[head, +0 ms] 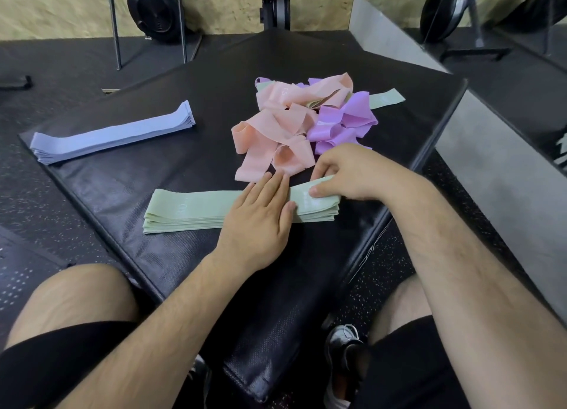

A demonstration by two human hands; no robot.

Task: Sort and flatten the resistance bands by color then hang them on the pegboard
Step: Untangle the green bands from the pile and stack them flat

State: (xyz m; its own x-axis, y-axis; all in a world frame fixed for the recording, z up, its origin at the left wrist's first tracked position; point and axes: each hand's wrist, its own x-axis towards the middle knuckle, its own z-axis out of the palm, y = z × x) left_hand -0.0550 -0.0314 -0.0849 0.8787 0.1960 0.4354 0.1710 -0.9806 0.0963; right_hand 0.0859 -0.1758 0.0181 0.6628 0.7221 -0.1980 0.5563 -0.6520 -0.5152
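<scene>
While pressing left hand (257,221) flat, fingers straight, on green band stack (190,209), pinches its end with right hand (352,172); pink-purple band tangle (291,126) just beyond it, blue band stack (113,132) well left.

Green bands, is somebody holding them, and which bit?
The right hand grips the green bands at their right end, fingers curled over the far edge, thumb on top. The left hand just presses flat on their middle.
</scene>
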